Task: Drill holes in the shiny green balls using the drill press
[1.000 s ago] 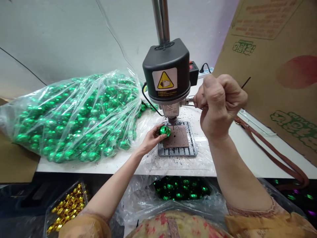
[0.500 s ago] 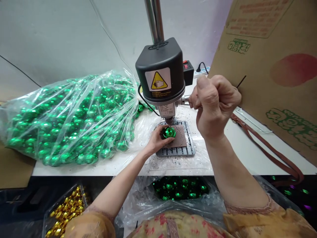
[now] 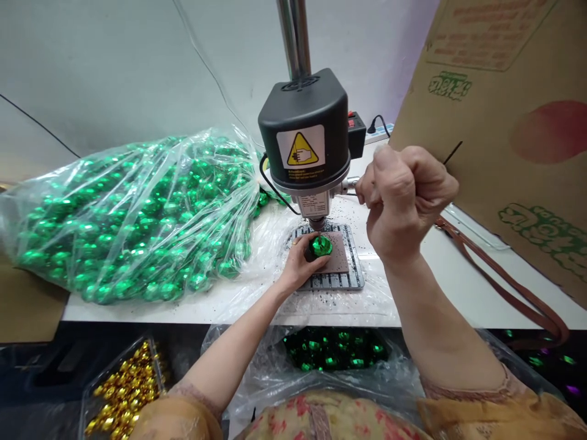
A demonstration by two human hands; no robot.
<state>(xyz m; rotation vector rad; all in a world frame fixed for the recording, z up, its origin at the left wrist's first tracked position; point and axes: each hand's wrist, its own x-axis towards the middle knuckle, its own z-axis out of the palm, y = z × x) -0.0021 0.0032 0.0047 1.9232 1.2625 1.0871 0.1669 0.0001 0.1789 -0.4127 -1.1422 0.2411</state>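
One shiny green faceted ball (image 3: 323,245) is, in the head view, on or just above a flat brown square board (image 3: 339,264), close under the dark chuck (image 3: 317,224) of a black-housed bench drill (image 3: 302,113). The left hand (image 3: 300,264) is part-curled around the ball's left side, thumb on the near edge, fingers on the far one. The right hand (image 3: 408,205) is folded into a fist at the silver metal lever (image 3: 351,184), apparently gripping its outer end. The ball is probably light and stiff-shelled, slick on its mirror facets and apt to roll; its widest sides, clear of the top, seem the surest hold.
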